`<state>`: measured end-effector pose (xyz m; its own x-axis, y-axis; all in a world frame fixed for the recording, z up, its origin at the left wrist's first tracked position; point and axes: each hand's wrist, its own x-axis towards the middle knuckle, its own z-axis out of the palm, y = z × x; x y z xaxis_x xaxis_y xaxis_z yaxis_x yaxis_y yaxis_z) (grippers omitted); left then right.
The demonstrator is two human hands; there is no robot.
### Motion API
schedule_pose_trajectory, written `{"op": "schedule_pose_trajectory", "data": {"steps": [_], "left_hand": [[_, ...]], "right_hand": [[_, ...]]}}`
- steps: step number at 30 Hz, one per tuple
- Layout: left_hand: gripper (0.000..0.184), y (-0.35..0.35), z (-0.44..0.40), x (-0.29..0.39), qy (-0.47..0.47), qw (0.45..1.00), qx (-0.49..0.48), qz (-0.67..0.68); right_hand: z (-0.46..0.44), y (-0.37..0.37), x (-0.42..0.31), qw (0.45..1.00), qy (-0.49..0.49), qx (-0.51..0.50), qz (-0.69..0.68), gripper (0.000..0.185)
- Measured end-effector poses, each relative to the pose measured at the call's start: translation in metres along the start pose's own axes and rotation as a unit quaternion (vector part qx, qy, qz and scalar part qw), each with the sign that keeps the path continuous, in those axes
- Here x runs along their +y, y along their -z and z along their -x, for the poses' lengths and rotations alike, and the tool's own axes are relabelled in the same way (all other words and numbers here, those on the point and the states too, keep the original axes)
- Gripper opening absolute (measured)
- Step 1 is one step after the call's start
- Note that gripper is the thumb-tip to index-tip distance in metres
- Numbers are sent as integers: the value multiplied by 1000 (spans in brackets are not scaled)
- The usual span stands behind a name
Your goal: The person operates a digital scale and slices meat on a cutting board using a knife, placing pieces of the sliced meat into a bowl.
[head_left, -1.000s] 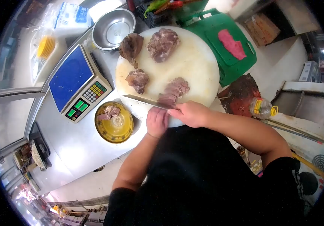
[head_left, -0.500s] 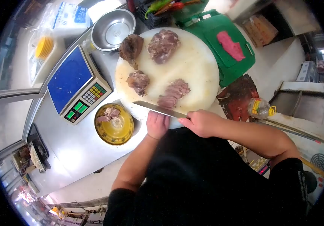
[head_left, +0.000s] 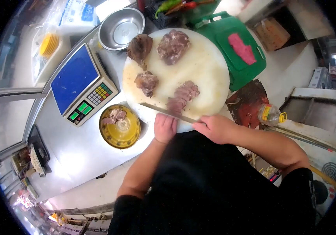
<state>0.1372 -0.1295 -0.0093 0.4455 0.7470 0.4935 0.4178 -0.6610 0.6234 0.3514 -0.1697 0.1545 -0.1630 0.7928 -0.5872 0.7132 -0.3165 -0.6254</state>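
Gripping the knife (head_left: 161, 110) by its handle in the right hand (head_left: 217, 129), with fingers wrapped round it. Holding the left hand (head_left: 165, 128) just beside the blade, with fingers pressed together. Beyond the blade, on the round board (head_left: 207, 74), with sliced meat (head_left: 183, 96) and 3 larger pieces (head_left: 173, 46).

Pale floor beyond a metal counter (head_left: 64, 156).

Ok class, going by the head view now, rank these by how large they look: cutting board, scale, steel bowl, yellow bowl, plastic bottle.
1. Cutting board
2. Scale
3. Steel bowl and yellow bowl: too alike to rank
4. Plastic bottle
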Motion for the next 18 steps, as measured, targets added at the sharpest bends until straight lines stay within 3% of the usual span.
{"op": "schedule_pose_trajectory", "data": {"steps": [4,10,13,15,18], "left_hand": [[29,3,-5,4,1,1000,2,-6],[27,6,-6,2,8,1000,-14,-9],[24,4,-5,2,13,1000,-12,-4],[22,5,-4,2,15,1000,-10,-4],[22,7,3,-2,17,1000,-20,10]], "right_hand": [[24,11,3,999,-20,-20,35,61],[-8,9,-15,990,-81,-99,55,54],[-36,-11,-7,993,-68,-90,37,57],[-54,-29,-3,998,24,14,60,70],[-66,-34,-8,998,27,23,47,69]]}}
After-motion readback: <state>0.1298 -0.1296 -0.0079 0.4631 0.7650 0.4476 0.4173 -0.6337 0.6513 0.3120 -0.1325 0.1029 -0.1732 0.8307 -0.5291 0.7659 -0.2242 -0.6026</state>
